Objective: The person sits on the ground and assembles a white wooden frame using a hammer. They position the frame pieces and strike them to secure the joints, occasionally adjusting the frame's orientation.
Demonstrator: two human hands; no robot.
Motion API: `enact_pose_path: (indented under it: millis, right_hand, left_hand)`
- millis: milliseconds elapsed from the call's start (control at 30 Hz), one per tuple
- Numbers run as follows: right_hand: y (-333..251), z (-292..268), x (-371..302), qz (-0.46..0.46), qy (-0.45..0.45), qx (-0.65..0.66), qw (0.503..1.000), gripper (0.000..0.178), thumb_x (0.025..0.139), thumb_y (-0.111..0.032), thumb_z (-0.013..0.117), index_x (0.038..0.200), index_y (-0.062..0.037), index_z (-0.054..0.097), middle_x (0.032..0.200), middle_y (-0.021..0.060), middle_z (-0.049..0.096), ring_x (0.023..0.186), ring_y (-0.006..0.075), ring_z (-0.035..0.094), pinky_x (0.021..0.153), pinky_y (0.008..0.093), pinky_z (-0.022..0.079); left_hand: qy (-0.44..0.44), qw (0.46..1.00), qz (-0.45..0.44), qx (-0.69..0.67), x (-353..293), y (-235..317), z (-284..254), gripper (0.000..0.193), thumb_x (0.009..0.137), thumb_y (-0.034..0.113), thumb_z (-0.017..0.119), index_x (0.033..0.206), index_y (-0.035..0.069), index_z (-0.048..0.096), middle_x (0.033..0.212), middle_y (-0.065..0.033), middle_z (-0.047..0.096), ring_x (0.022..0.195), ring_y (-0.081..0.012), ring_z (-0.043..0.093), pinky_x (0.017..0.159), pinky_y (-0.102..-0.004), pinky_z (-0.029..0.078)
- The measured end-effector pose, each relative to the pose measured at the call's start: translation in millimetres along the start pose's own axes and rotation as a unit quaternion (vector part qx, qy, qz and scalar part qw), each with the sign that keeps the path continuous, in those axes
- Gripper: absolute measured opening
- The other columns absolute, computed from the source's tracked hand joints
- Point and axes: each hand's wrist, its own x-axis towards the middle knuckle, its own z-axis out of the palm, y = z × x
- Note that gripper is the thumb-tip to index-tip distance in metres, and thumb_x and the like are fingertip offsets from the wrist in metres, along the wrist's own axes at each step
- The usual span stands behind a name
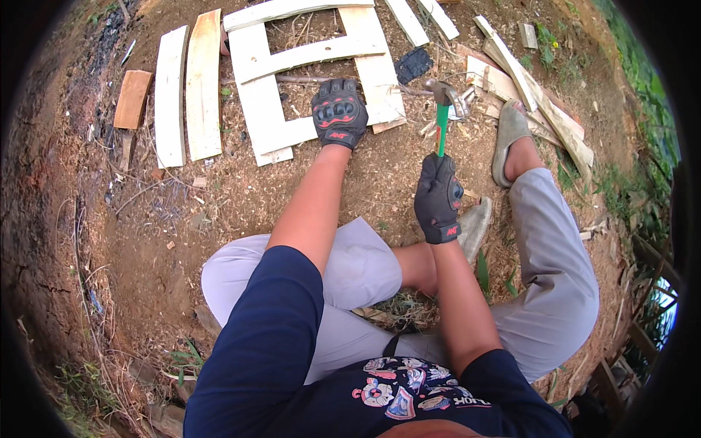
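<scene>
My left hand (339,114), in a black glove with red trim, lies over the near crosspiece (298,132) of a pale wooden frame. Its fingers are bent down and pressed together on that wooden board; their tips are hidden. Two long side boards (260,102) and further crosspieces (314,58) make up the frame, flat on the ground. In my gloved right hand (437,201) is a hammer (442,120), gripped by its green handle. The hammer's metal head points away from me, just right of the frame and apart from it.
Loose pale boards (171,95) and a short brown block (133,99) lie left of the frame. More planks (540,102) are piled at the right, close to my slippered foot (511,142). A dark crumpled piece (414,66) sits beside the frame. Wood shavings litter the dirt.
</scene>
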Motion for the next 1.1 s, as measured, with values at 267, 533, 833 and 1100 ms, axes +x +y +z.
enact_pose_path:
  millis: [267,533,833,1100]
  right_hand:
    - [23,21,1,0.075,-0.112,-0.114,0.984,0.023,0.111,-0.025,0.054,0.111,-0.0034,0.061,0.099,0.0264,0.071,0.089,0.049,0.069,0.077,0.0566,0.054]
    - [-21,-2,10,-0.042,0.096,0.015,0.994,0.026,0.112,-0.026,0.053,0.11,-0.0018,0.062,0.089,0.0234,0.065,0.082,0.0455,0.066,0.071,0.0554,0.051]
    - [11,-9,21,0.001,0.095,-0.022,0.995,0.032,0.112,-0.029,0.048,0.111,0.0003,0.062,0.101,0.0259,0.063,0.094,0.0493,0.063,0.083,0.0571,0.049]
    - [45,39,1,0.045,-0.048,-0.143,0.988,0.028,0.111,-0.026,0.051,0.115,-0.0008,0.061,0.089,0.0268,0.069,0.082,0.0477,0.069,0.073,0.0571,0.054]
  left_hand:
    - [0.004,1.0,0.003,0.007,2,7,-2,0.028,0.093,0.022,0.061,0.115,0.012,0.075,0.115,-0.0117,0.072,0.116,-0.0318,0.066,0.097,-0.0491,0.053]
    - [-0.003,1.0,-0.005,0.019,-1,-3,1,0.027,0.092,0.021,0.061,0.113,0.012,0.075,0.115,-0.0119,0.072,0.116,-0.0316,0.066,0.097,-0.0489,0.053]
    - [-0.004,1.0,-0.008,0.012,0,1,0,0.028,0.092,0.021,0.061,0.115,0.012,0.075,0.116,-0.0125,0.072,0.116,-0.0321,0.066,0.098,-0.0494,0.053]
    - [-0.003,1.0,-0.001,-0.007,4,12,1,0.027,0.092,0.021,0.061,0.112,0.012,0.076,0.115,-0.0122,0.073,0.115,-0.0315,0.067,0.096,-0.0487,0.054]
